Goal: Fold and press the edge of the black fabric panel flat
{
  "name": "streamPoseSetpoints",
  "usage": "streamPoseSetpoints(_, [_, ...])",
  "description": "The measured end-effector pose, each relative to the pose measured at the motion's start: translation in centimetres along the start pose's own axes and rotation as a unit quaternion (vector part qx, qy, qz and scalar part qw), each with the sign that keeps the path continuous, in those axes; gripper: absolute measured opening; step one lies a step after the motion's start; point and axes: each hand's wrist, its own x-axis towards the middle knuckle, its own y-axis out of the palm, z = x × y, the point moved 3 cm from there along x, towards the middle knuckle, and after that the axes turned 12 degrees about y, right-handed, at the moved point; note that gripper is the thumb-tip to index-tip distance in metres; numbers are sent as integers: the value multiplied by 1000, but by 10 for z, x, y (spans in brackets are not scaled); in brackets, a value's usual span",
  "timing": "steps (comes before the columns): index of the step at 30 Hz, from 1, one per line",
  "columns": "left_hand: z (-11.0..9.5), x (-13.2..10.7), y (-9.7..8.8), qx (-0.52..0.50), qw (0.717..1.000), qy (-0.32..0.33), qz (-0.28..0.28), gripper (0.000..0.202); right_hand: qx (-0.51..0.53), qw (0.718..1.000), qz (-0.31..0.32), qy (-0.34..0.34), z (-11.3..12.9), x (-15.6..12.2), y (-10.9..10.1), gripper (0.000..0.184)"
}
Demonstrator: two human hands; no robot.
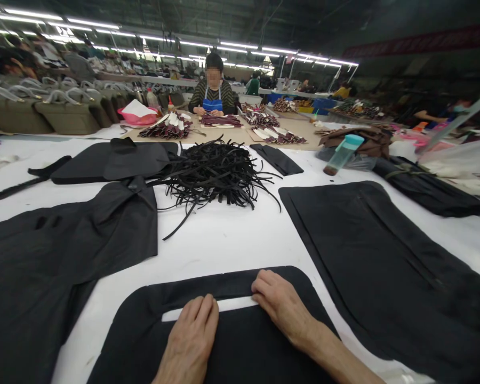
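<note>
A black panel (240, 352) with rounded corners, of leather-like sheet, lies on the white table in front of me. A long narrow slot crosses its upper part, with white showing in it. My left hand (194, 333) rests over the slot left of its middle, fingers together and bent down onto the panel's slot edge. At the slot's right end my right hand (280, 301) has its fingers curled in a pinch on the black material. The fingertips of both hands are partly hidden. Beyond them lies a heap of thin black strips (216, 170).
Black sheets lie at left (120, 234), and a large black panel with a zip-like line (368, 240) at right. A bottle with a teal lid (344, 154) stands behind it. Across the table a person in a blue apron (213, 98) handles maroon pieces (220, 121).
</note>
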Motion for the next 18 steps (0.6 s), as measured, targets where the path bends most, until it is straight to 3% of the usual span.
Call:
streamPoseSetpoints(6, [-6, 1, 5, 33, 999, 26, 10, 48, -32, 998, -16, 50, -22, -9, -8, 12])
streamPoseSetpoints(11, [-11, 8, -6, 25, 998, -43, 45, 53, -59, 994, 5, 94, -19, -8, -11, 13])
streamPoseSetpoints(18, [-16, 14, -13, 54, 996, -24, 71, 54, -116, 980, 46, 157, -15, 3, -10, 18])
